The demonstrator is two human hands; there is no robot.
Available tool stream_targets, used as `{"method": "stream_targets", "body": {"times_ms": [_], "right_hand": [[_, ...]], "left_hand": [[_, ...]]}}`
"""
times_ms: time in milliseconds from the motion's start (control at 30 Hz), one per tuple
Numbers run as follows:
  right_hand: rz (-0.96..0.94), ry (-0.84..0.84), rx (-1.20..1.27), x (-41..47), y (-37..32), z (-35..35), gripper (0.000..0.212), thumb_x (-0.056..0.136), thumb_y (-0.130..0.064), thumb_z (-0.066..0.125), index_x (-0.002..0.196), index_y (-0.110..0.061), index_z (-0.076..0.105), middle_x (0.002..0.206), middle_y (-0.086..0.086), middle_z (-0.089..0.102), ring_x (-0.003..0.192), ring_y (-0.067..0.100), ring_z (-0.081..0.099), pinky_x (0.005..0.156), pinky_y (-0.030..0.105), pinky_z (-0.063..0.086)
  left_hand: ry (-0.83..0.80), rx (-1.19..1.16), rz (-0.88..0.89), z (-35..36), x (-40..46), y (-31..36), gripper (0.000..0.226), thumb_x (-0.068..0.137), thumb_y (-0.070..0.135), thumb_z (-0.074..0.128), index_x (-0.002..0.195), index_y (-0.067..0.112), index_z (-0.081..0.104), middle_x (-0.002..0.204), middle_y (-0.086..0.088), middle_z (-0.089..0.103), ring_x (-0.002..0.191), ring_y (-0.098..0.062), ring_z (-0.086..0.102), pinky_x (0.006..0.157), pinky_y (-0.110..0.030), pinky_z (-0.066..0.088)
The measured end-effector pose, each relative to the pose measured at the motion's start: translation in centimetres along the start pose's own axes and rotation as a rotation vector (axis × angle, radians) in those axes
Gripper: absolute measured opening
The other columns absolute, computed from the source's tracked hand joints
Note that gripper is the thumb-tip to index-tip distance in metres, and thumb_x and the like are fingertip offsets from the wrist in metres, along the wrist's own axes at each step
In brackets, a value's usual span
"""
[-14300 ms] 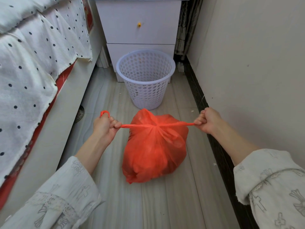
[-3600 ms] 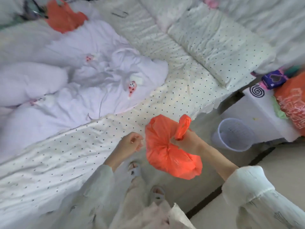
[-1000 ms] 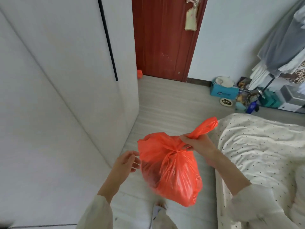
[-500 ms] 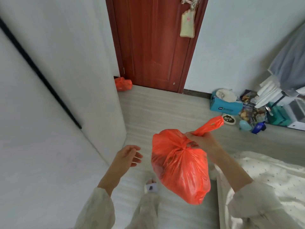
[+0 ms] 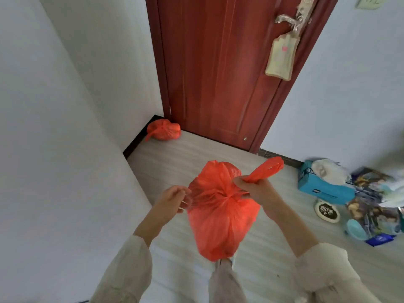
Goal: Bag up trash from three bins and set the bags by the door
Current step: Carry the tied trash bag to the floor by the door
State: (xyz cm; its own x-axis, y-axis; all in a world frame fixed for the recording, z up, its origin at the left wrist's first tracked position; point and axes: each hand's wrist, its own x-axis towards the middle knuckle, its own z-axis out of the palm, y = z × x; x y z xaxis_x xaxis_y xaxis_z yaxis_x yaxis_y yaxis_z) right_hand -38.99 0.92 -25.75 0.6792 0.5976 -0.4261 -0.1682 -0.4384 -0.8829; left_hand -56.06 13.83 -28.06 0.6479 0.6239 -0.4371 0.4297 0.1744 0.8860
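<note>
Red door point(image 5: 218, 68) ahead, one tied orange bag point(image 5: 163, 129) at its left corner. Your right hand point(image 5: 253, 186) grips the held bag point(image 5: 220, 213) by its handle; your left hand point(image 5: 173, 200) pinches its side.

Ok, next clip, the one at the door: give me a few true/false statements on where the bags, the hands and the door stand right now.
1. The right hand has its grip on a handle of the orange bag, which hangs above the floor. True.
2. The left hand hangs at the person's side. False: its fingers are at the bag's left edge.
3. A tied orange bag already lies in the corner by the door. True.
4. The door stands wide open. False: it is shut.
5. The blue tissue box lies left of the door. False: it is on the floor to the right.
</note>
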Motion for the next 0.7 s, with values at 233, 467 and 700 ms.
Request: {"method": "stream_targets", "body": {"times_ms": [233,467,700], "right_hand": [[-0.019,-0.190,-0.166,20.7,-7.0,0.5,0.013,0.088,-0.010,0.059,0.097,-0.002,0.063,0.077,0.006,0.064,0.061,0.012,0.061,0.069,0.028,0.052],[0.021,-0.341,-0.279,36.8,-13.5,4.4,0.009,0.086,-0.016,0.063,0.091,-0.008,0.061,0.063,0.001,0.065,0.044,0.003,0.060,0.046,0.017,0.050],[0.105,-0.425,-0.385,50.3,-17.2,12.3,0.009,0.087,-0.011,0.061,0.082,-0.003,0.059,0.068,0.011,0.059,0.038,0.005,0.057,0.039,0.014,0.049]], "left_hand": [[0.233,-0.106,-0.122,-1.2,16.6,4.4,0.030,0.096,0.008,0.032,0.081,0.017,0.056,0.076,-0.005,0.060,0.066,-0.014,0.056,0.063,-0.022,0.043],[0.362,-0.250,-0.200,-3.1,27.8,8.7,0.029,0.096,0.008,0.033,0.080,0.019,0.055,0.071,0.000,0.060,0.060,-0.009,0.056,0.052,-0.013,0.044],[0.582,-0.430,-0.294,-8.5,36.9,7.8,0.031,0.096,0.005,0.033,0.078,0.018,0.055,0.067,-0.001,0.060,0.058,-0.011,0.057,0.059,-0.022,0.041]]}}
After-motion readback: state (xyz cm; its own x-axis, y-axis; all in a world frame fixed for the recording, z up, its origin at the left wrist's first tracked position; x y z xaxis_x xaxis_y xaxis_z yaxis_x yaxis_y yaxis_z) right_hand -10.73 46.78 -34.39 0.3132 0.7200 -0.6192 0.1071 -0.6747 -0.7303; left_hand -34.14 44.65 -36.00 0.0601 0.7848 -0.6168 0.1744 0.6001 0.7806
